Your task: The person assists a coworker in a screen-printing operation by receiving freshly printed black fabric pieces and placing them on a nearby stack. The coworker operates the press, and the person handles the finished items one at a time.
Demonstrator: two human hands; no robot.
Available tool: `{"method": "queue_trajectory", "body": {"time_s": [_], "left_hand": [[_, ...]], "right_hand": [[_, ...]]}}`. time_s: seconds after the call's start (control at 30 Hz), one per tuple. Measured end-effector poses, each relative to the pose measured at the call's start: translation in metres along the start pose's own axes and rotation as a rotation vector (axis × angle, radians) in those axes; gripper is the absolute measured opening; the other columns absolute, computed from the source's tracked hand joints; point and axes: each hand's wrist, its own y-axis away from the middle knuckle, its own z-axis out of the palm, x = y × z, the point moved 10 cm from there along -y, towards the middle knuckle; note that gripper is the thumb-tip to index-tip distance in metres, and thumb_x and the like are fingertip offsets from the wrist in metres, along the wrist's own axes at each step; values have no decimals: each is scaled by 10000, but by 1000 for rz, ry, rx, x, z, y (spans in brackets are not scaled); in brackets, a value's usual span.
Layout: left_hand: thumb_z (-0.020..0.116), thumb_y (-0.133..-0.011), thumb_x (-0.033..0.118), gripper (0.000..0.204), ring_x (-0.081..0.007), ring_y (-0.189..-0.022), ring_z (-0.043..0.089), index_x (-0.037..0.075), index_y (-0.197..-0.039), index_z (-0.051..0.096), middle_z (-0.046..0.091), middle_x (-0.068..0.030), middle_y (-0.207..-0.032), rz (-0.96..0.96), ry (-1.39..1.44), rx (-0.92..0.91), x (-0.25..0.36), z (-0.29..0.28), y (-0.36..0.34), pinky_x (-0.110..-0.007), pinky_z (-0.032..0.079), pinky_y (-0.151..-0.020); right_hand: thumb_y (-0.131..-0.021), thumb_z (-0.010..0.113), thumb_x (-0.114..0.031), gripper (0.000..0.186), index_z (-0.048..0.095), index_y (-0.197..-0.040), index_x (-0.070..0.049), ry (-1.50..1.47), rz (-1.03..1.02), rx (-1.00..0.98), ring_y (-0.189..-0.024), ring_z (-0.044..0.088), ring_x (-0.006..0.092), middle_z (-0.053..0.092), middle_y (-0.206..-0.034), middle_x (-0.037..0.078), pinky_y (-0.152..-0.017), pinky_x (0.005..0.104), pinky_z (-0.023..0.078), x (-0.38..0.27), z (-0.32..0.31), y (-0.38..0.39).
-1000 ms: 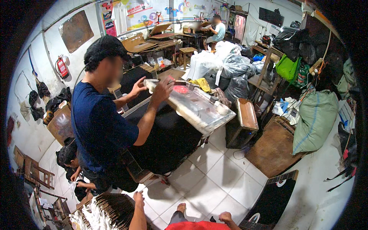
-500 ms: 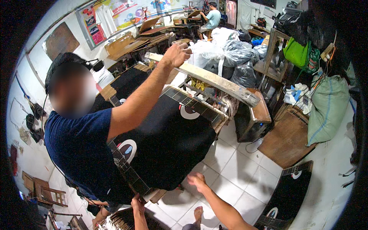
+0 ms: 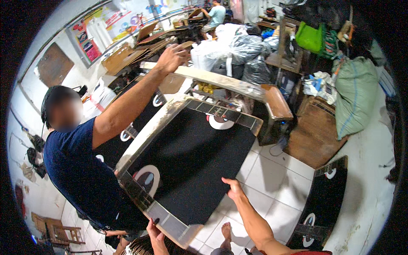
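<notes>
A large board covered in black cloth (image 3: 193, 157) tilts in front of me, with dark taped strips at its ends and white printed eye shapes (image 3: 147, 178) on it. My left hand (image 3: 156, 233) grips its near left corner, thumb on top. At the right edge, my right hand (image 3: 234, 189) has its thumb over the rim; its other fingers are mostly hidden beneath. A co-worker in a navy shirt (image 3: 74, 161) stands at the left, with a raised hand (image 3: 173, 57) above a long pale wooden beam (image 3: 212, 79).
Plastic bags (image 3: 242, 42) pile up behind the beam. A brown wooden box (image 3: 276, 106) stands at its right end. Another black cloth-covered board (image 3: 323, 199) leans at the right, near a green sack (image 3: 357, 97). White tiles (image 3: 267, 199) cover the floor. Another person (image 3: 216, 16) sits far back.
The black board has lifted and tilted, showing more of its pale left edge and near corner. My right hand has moved from beside it onto its right edge. My view has shifted slightly.
</notes>
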Motion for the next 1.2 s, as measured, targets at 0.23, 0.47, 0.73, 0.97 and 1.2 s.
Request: {"method": "queue_trajectory", "body": {"time_s": [0.23, 0.47, 0.73, 0.97, 1.2], "left_hand": [[648, -559, 27, 581, -292, -874, 585, 7, -1119, 492, 597, -100, -959, -101, -192, -264, -117, 39, 139, -415, 468, -832], [663, -584, 43, 590, -298, -921, 563, -4, -1138, 465, 579, -120, -1009, -393, -284, -437, -236, 58, 234, -434, 444, -848], [651, -767, 231, 538, -283, -988, 537, 61, -1204, 389, 533, -122, -1086, -900, -784, -320, -399, -56, 272, -446, 430, -844], [507, -848, 402, 496, -303, -1059, 493, 78, -1214, 420, 510, -106, -1170, -860, -1400, -257, -359, -208, 273, -468, 403, -859], [537, -836, 314, 453, -277, -995, 536, 78, -1207, 428, 542, -100, -1125, -851, -1540, -140, -325, -225, 245, -428, 426, -809]], "right_hand": [[-683, 658, -41, 345, 574, -1012, 24, 181, -192, 162, -888, 569, 259, 597, -980, 126, -867, 389, 425, -138, -114, 229], [-708, 626, 6, 368, 532, -1055, 84, 41, -443, 511, -935, 553, 286, 572, -1039, 167, -860, 407, 422, -235, -225, 421], [-644, 635, 60, 214, 600, -855, 57, 281, -724, 722, -730, 584, 208, 617, -862, 106, -695, 333, 469, -296, -328, 529], [-605, 660, -156, 234, 550, -618, 51, 1196, -526, 1283, -700, 572, 402, 577, -720, 254, -655, 453, 449, -282, -414, 554], [-708, 615, -108, 195, 577, -766, 74, 1351, -320, 1412, -804, 559, 407, 587, -779, 255, -748, 461, 432, -229, -486, 593]]}}
